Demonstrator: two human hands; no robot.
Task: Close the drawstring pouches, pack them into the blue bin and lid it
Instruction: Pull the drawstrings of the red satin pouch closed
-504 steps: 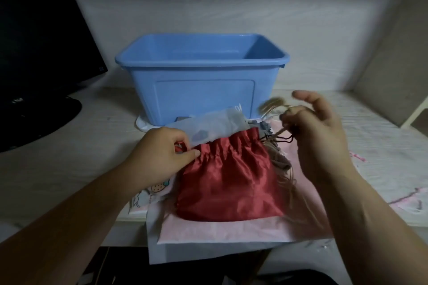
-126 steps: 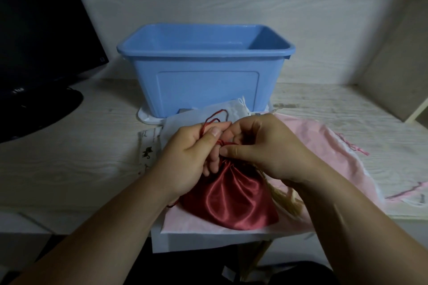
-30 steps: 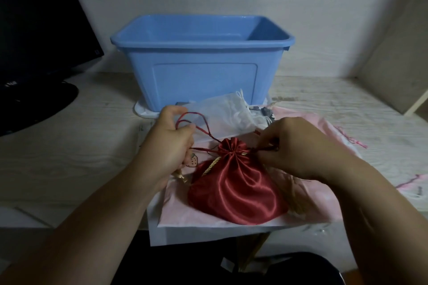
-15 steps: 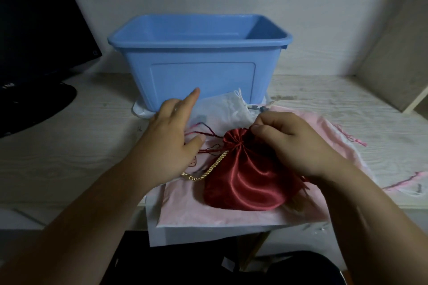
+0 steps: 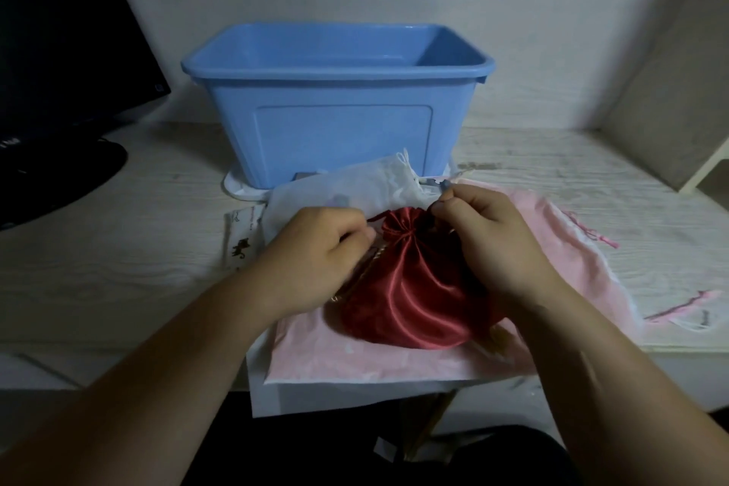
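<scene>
L hand (image 5: 321, 252) pinches red cord (image 5: 375, 217), R hand (image 5: 491, 239) pinches neck of red satin pouch (image 5: 406, 300), lying on pink pouch (image 5: 560, 249) before blue bin (image 5: 335, 130). Pull cord level & steady vs. R-hand hold so gathers shut fully.

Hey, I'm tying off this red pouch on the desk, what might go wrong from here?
Your left hand and right hand pinch at the neck of the red pouch, while the pink pouch beneath it overhangs the edge of the desk. A hard tug may drag the pile off. The gold cord beside your left hand might get tied in.
</scene>
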